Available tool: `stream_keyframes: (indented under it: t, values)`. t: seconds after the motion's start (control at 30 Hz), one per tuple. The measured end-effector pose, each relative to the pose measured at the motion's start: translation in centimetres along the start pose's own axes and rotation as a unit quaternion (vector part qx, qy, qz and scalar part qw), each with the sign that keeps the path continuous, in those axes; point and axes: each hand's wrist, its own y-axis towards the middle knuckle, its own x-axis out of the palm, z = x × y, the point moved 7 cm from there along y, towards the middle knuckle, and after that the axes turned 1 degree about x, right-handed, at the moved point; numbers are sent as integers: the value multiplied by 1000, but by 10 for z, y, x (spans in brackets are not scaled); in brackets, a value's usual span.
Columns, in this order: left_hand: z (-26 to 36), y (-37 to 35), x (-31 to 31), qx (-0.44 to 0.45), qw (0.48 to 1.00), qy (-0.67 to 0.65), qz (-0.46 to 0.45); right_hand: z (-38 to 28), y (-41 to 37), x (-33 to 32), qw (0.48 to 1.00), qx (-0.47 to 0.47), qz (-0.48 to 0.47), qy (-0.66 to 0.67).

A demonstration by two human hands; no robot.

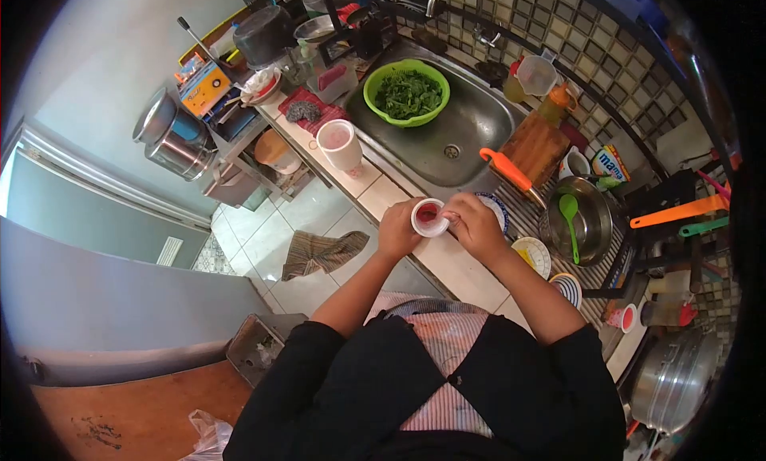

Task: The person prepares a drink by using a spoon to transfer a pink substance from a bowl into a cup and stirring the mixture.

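A small white plastic cup (432,228) with red showing inside is held over the tiled counter edge. My left hand (398,231) wraps round its left side. At the cup's right rim, my right hand (479,228) has its fingers closed in a pinch. Whether those fingertips also hold something small is hidden. Beyond my left hand, a taller white container (339,148) stands on the counter. A blue-rimmed plate (496,209) lies partly behind my right hand.
A green colander (372,110) of leafy greens sits in the steel sink (479,146). An orange-handled utensil (511,172) rests by the wooden cutting board (533,146). To the right are a metal bowl (594,221) with a green spoon (570,221) and several dishes. A striped cloth (319,253) lies on the floor.
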Motion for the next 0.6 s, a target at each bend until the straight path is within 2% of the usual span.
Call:
stream_keyframes:
  t: [0.1, 0.23, 0.3, 0.33, 0.4, 0.6]
  values:
    - [4, 1, -2, 5, 1000, -9, 2, 8, 9, 5, 998, 10, -60, -3]
    - [1, -1, 0, 13, 1000, 0, 0, -2, 10, 3, 999, -10, -33, -36]
    - [-1, -1, 2, 9, 1000, 4, -8, -5, 8, 19, 989, -47, -120, -76]
    - [-3, -1, 4, 3, 1000, 10, -19, -4, 11, 18, 988, -50, -120, -78]
    - [-2, -2, 1, -2, 1000, 5, -16, 0, 16, 7, 997, -19, -55, -48]
    - [-11, -6, 7, -17, 1000, 16, -8, 8, 15, 10, 998, -3, -53, -19]
